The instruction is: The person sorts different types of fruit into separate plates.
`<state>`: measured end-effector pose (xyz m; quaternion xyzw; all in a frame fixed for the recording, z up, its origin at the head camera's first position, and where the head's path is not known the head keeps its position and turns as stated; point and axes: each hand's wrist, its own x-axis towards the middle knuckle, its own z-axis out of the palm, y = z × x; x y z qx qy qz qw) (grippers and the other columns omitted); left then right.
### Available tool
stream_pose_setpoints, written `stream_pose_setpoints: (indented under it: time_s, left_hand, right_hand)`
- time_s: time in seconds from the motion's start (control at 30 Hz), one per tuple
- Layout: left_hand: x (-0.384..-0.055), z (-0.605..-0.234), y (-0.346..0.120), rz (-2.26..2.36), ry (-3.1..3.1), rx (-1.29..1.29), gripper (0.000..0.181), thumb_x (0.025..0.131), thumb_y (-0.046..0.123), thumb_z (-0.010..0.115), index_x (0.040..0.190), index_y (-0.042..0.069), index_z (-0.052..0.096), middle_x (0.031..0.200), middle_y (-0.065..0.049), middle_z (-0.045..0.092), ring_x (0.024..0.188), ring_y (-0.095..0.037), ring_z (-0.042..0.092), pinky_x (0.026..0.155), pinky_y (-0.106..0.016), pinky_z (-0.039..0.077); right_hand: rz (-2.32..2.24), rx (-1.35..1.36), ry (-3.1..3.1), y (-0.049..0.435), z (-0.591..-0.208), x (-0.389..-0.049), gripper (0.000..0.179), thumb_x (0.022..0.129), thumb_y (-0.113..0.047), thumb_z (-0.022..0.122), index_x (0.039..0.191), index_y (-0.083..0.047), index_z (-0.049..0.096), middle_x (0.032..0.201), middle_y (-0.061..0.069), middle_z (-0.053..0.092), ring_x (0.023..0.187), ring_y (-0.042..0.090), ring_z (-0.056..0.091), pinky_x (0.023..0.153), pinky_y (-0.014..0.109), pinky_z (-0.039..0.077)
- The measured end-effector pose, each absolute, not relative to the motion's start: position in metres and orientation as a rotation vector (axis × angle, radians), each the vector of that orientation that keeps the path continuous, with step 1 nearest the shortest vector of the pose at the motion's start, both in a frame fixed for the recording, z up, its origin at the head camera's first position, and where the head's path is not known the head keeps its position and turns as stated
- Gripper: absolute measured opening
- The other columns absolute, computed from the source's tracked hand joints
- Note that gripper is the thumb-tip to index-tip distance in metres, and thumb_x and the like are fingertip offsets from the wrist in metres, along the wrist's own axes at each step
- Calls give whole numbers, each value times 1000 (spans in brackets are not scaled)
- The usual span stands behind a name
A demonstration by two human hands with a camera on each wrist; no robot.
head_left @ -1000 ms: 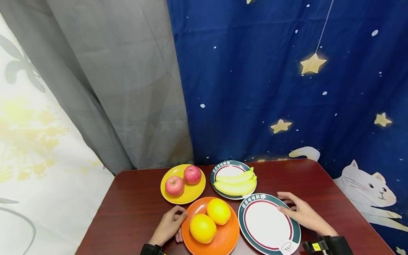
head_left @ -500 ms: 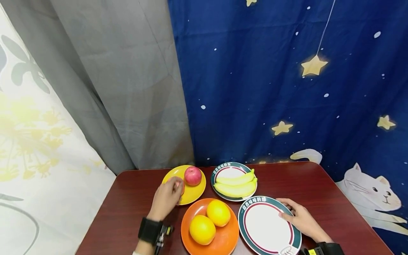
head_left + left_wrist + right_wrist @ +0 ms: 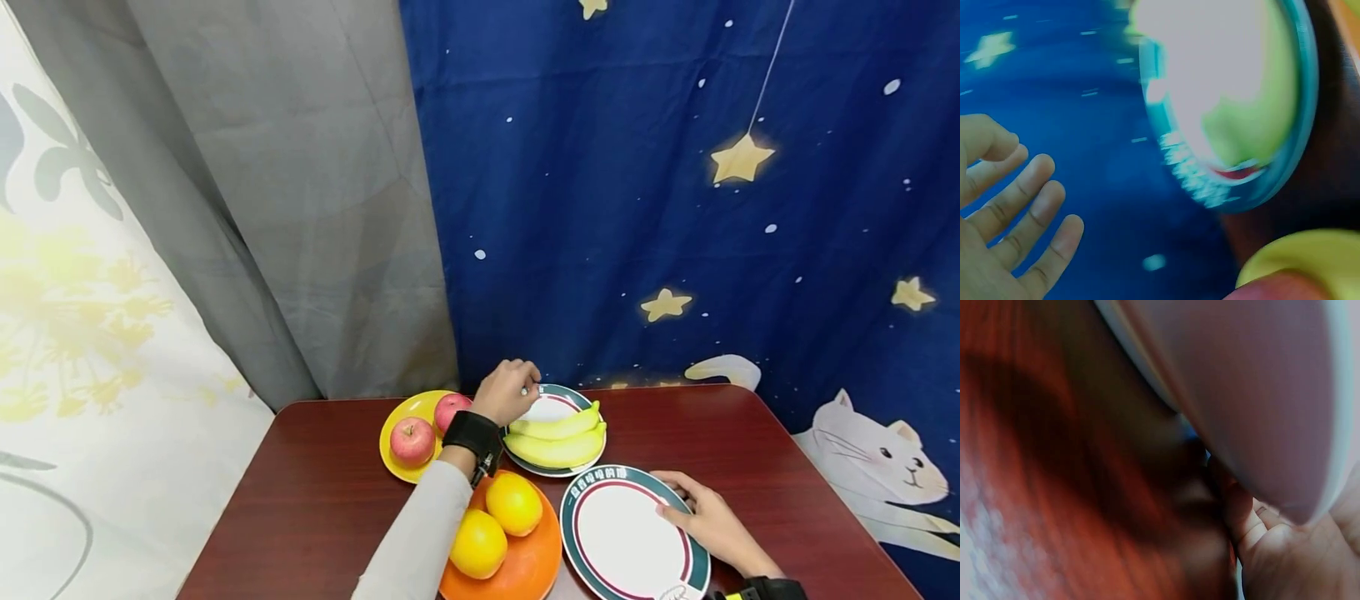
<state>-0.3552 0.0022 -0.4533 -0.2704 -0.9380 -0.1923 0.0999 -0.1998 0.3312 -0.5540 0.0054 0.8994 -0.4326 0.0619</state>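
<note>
My left hand hovers by the left edge of the far green-rimmed plate, where two bananas lie. The left wrist view shows that hand's fingers loosely bent, holding nothing. On the right, my right hand grips the edge of the near green-rimmed plate, its thumb on top. In the right wrist view that plate looks raised at an angle, its underside facing the camera, with fingers beneath the rim.
A yellow plate bears two apples, one partly hidden by my left wrist. An orange plate bears two oranges, partly behind my left sleeve. All stand on a dark red table against curtains.
My left hand rose from beside the orange plate, passed over the near apple on the yellow plate, then moved right to the banana plate. The right hand has stayed at its plate's rim.
</note>
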Motion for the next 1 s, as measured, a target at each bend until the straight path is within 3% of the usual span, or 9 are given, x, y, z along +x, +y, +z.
stream_pose_setpoints:
  time_s: [0.23,0.53,0.73,0.83,1.0]
  left_hand:
    - [-358,-485,28,-334,-2998,-997,25,103,31,71,125,21,76,125,-1,71,116,-19,59,100,-30,54]
    - [-350,-494,32,-270,-3044,-1110,30,102,37,71,128,21,71,118,0,67,109,-15,58,100,-24,50]
    - [-352,-498,31,-373,-3168,-1036,42,107,36,65,143,14,62,135,-5,68,117,-16,63,107,-25,52]
    - [-356,-503,31,-346,-3181,-1018,44,107,35,66,144,12,64,137,-5,70,120,-16,65,110,-26,52]
    - [-360,-506,30,-320,-3128,-1074,38,106,32,68,137,9,70,126,-4,74,108,-15,65,102,-22,53]
  right_hand:
    - [-1292,17,2734,332,-552,-199,57,96,-19,78,147,-2,57,121,12,72,85,14,60,70,25,53]
    - [-1294,20,2719,332,-554,-201,58,97,-19,78,148,-4,56,124,13,71,87,16,60,69,25,52]
    - [-1311,18,2712,333,-555,-200,56,98,-19,77,148,-4,57,121,12,71,85,16,60,69,25,53]
    - [-1311,17,2717,332,-555,-200,56,98,-18,77,148,-4,57,121,12,71,85,16,60,69,25,53]
    - [-1305,24,2724,330,-554,-199,55,97,-18,77,147,-4,57,121,13,71,86,17,60,69,26,52]
